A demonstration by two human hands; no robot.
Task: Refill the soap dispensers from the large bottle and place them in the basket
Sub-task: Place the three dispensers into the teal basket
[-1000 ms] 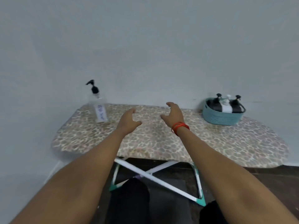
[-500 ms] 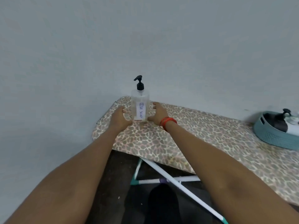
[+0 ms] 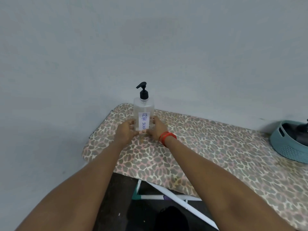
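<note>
The bottle (image 3: 143, 112), clear with a black pump (image 3: 143, 91) and a white label (image 3: 143, 121) reading DISH SOAP, is upright near the far left corner of the board (image 3: 208, 147). The board's far edge runs just behind the bottle, along the wall (image 3: 150, 47), and its rounded left end lies close by on the left. To the right, a long stretch of spotted cover lies open between the bottle and the basket (image 3: 286, 147). The basket sits well apart at the picture's right edge and is partly cut off, with a dark dispenser (image 3: 302, 132) inside it. The near edge slants across in front of the person, with the white legs (image 3: 175, 199) and dark floor (image 3: 116, 197) below it.

Both hands grasp the bottle's lower part from opposite sides. The left hand (image 3: 126, 131) has its fingers curled on the left face, and the right hand (image 3: 156, 129) presses against the right. The label shows between them. Their thumbs hide the base, so whether it rests on the cover cannot be told.

Both forearms reach forward from the lower corners and converge on the bottle. The wrists are nearly level. The right one wears a red band (image 3: 167, 137).
</note>
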